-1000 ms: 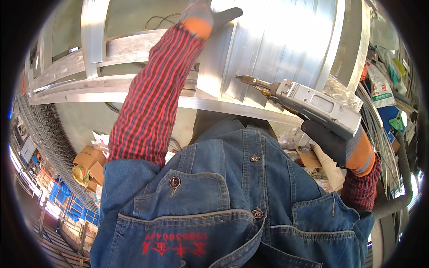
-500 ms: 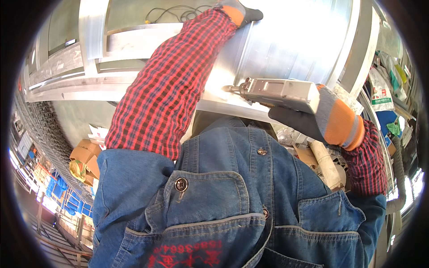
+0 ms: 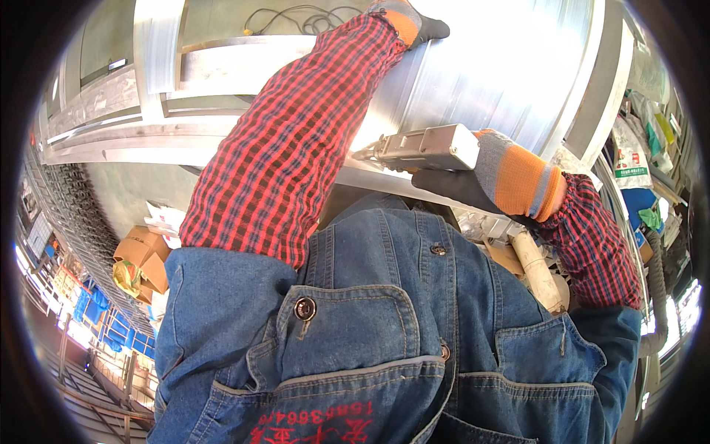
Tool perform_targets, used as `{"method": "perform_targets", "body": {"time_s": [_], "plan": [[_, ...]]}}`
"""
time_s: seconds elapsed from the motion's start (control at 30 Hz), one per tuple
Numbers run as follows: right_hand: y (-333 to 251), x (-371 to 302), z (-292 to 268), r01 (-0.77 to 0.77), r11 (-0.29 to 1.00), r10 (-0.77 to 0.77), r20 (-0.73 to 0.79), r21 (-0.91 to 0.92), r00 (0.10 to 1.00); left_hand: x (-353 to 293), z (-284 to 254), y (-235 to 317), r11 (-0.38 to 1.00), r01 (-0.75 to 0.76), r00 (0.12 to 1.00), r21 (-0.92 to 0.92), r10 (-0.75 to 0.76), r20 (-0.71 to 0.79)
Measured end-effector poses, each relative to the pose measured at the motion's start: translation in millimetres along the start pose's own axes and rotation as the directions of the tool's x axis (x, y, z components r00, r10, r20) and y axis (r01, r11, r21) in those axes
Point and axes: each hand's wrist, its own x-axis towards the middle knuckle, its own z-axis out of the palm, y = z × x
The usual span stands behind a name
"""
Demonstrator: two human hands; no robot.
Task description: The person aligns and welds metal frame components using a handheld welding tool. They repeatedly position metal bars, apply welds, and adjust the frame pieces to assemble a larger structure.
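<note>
At the top edge, my left hand (image 3: 411,22), in an orange and grey glove with dark fingertips, rests on the shiny metal sheet (image 3: 488,89). One dark finger stretches out to the right; the other fingers are cut off or hidden. My right hand (image 3: 510,174), gloved alike, is closed round a grey hand-held power tool (image 3: 433,148) with a narrow nose; its exact kind cannot be made out. The tool lies roughly level, nose to the left, over the near edge of the sheet beside my left forearm. Glare hides whether the nose touches the metal.
Pale metal frame bars (image 3: 244,70) run to the left, with a dark cable (image 3: 303,18) behind them. Below left stands an open cardboard box (image 3: 144,259). A whitish tube (image 3: 536,270) and clutter lie under the right forearm; plastic bags (image 3: 632,159) hang at far right.
My right hand has moved left with the power tool, bringing its nose close to my left forearm. The left hand appears slightly farther right, along with the whole view.
</note>
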Motion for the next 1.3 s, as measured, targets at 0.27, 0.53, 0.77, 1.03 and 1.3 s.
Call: {"method": "perform_targets", "body": {"time_s": [0.27, 0.53, 0.77, 1.03, 1.3], "plan": [[-0.4, 8.0, 5.4, -0.008, 1.0, 0.008, 0.018, -0.004, 1.0, 2.2, 0.0, 4.3, 1.0, -0.005, 1.0, -0.002, 0.005, 0.019], [-0.1, 10.6, 10.9, -0.092, 0.995, 0.09, 0.052, 0.026, 0.995, 5.0, -2.2, 3.3, 1.0, -0.01, 0.999, -0.002, 0.01, 0.035], [10.1, 14.4, 15.1, 0.018, 0.994, -0.023, 0.05, 0.108, 0.998, 8.8, -2.1, 2.1, 1.0, -0.011, 0.999, -0.005, 0.011, 0.041], [62.2, 57.2, 42.6, 0.233, 0.717, -0.345, 0.043, 0.657, 0.938, 11.2, -1.8, 2.6, 1.0, -0.018, 0.999, -0.011, 0.018, 0.047], [93.7, 116.5, 54.6, 0.824, 0.546, -0.817, -0.123, 0.148, 0.563, 11.2, -2.1, 0.6, 1.0, -0.022, 0.998, -0.014, 0.023, 0.056]]}}
